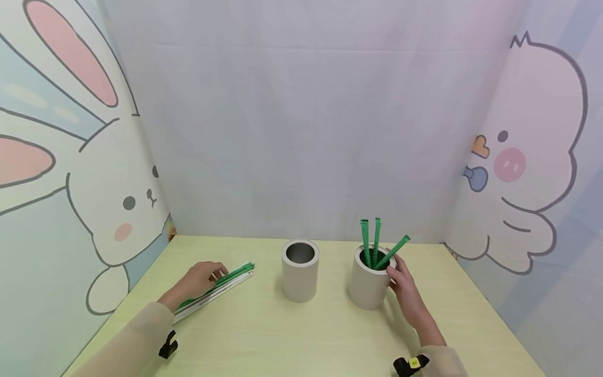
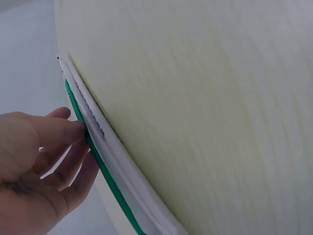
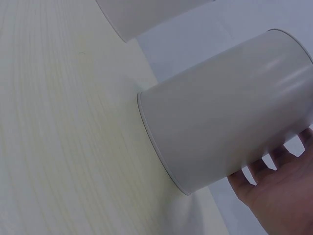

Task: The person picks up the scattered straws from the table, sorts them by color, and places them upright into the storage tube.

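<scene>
My left hand (image 1: 201, 278) is over a pile of slim stick packets on the left of the table. In the left wrist view its thumb and fingers pinch a green stick packet (image 2: 105, 171); white stick packets (image 2: 142, 183) lie alongside. On the right stands a light grey cylindrical cup (image 1: 369, 287) with three green stick packets (image 1: 375, 241) leaning upright in it. My right hand (image 1: 406, 287) touches this cup's right side with its fingertips, near the rim. Between the hands stands a second light grey cup (image 1: 300, 280), its dark inside showing no packets.
A pale wood-grain table (image 1: 282, 340) carries everything. Behind it hangs a plain light curtain (image 1: 306, 131). Side panels with a cartoon rabbit (image 1: 108, 209) and a cartoon chick (image 1: 532, 131) enclose the left and right.
</scene>
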`<state>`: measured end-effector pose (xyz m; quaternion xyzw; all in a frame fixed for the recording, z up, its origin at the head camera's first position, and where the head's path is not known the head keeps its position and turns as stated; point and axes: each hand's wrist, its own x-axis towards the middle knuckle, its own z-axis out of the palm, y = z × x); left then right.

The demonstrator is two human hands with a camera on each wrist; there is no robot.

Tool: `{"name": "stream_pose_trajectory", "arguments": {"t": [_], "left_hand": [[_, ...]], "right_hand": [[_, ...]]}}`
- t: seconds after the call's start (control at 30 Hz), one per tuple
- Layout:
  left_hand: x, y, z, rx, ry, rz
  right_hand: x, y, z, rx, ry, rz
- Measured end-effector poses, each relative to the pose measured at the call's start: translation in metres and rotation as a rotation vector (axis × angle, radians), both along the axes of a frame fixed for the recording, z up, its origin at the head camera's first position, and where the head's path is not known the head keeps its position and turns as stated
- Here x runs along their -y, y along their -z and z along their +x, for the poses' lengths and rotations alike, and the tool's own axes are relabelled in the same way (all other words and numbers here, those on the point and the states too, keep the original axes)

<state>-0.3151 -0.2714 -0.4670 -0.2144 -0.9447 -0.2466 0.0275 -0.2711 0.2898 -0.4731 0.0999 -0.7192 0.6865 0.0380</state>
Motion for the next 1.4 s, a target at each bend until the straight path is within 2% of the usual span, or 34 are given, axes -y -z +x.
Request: {"name": "stream_pose_trajectory", "arguments": {"t": [0.17, 0.4, 0.63, 0.87, 1.1, 1.4], "left_hand": [[0.0010, 0.0026, -0.0023, -0.037, -0.010, -0.033], [-0.0006, 0.0027, -0.0032, -0.093, 0.027, -0.085], [-0.0026, 0.0010, -0.0027, -0.097, 0.030, -0.141], [-0.0034, 0.0011, -0.0019, -0.119, 0.058, -0.148], [-0.0026, 0.0027, -0.0036, -0.120, 0.019, -0.160], [-0.0023, 0.0011, -0.0059, -0.117, -0.056, -0.109]], "right_hand": [[0.0007, -0.0011, 0.0002, -0.004, -0.001, 0.006], [0.0009, -0.0003, 0.0002, 0.001, 0.007, 0.012], [0.0009, 0.0006, -0.0003, 0.001, 0.005, 0.015], [0.0011, 0.0004, -0.0002, 0.000, 0.005, 0.013], [-0.0001, 0.0009, 0.0000, 0.006, 0.005, 0.018], [-0.0001, 0.0019, -0.0012, 0.003, 0.005, 0.014]]}}
